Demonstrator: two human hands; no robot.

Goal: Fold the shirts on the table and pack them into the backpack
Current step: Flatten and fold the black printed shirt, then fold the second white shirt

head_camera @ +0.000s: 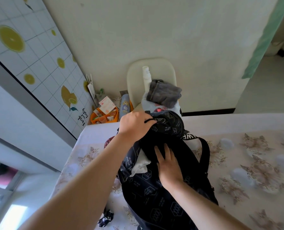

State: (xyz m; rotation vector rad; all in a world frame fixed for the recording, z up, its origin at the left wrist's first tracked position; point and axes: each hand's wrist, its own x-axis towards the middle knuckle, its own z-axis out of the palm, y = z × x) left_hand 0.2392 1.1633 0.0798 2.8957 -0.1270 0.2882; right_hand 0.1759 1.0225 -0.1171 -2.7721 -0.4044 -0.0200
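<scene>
Head view: one backpack (154,205) holds one white shirt (142,165); left grip (134,125) grasps its top, right grip (168,165) lies flat, released.

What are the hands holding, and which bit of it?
The left hand grips the black backpack at its top edge, by the opening. The right hand holds nothing; it rests flat on the backpack.

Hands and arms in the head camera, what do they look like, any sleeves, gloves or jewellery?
Both are bare. The left hand and right hand wear no gloves, and no ring shows on the fingers in view. The left forearm and right forearm carry no sleeve, watch or bracelet up to the picture's edge.
</scene>
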